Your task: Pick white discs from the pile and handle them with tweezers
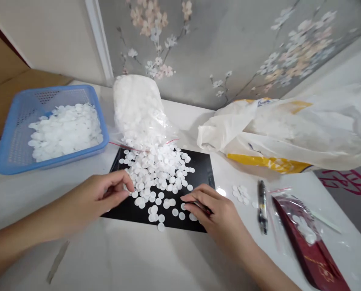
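Many small white discs (pixel 156 165) lie heaped and scattered on a black board (pixel 203 163), spilling from the mouth of a clear plastic bag (pixel 139 105) full of them. At the heap's left edge is my left hand (pixel 107 192), its thumb and fingertips curled with a gap between them; I see nothing held there. Over the board's right side, my right hand (pixel 213 206) pinches a thin dark tool, its tip near the loose discs. Most of that tool is hidden by the fingers.
A blue basket (pixel 10 159) with more discs stands at the left. A white and yellow plastic bag (pixel 289 133) lies at the right back. Nearer are a small group of discs (pixel 241 194), a black pen (pixel 262 206) and a dark red packet (pixel 316 258) under clear plastic.
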`<state>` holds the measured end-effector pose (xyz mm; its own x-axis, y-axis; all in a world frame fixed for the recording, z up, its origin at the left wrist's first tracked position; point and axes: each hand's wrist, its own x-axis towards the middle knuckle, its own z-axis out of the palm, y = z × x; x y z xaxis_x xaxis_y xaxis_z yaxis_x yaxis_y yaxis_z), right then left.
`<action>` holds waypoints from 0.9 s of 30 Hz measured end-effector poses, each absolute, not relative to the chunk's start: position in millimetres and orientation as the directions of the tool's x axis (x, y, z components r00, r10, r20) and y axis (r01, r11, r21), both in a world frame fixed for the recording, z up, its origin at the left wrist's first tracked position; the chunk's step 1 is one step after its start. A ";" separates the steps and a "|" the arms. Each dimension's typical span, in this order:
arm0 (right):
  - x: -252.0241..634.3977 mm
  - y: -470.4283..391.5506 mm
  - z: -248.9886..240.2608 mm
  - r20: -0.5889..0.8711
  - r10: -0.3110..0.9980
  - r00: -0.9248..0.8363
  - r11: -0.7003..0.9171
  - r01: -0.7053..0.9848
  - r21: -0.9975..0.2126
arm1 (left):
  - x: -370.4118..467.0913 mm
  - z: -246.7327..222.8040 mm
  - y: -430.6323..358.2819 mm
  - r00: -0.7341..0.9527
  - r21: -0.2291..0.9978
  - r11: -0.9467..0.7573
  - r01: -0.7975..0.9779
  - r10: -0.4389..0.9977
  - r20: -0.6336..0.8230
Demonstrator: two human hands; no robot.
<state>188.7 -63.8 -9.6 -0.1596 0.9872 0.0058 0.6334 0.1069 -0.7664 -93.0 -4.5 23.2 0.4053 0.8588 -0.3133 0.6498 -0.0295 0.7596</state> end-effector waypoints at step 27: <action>143.8 -35.2 -2.6 -0.042 0.907 -0.418 0.274 0.663 -0.696 | -100.4 13.4 -11.1 0.581 0.570 -0.363 0.737 0.771 -0.262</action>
<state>143.8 -35.2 -2.6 -0.4182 0.9074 -0.0419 0.6635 0.2736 -0.6964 -100.4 -11.1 13.4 0.5811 0.7707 -0.2615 0.7374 -0.3627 0.5698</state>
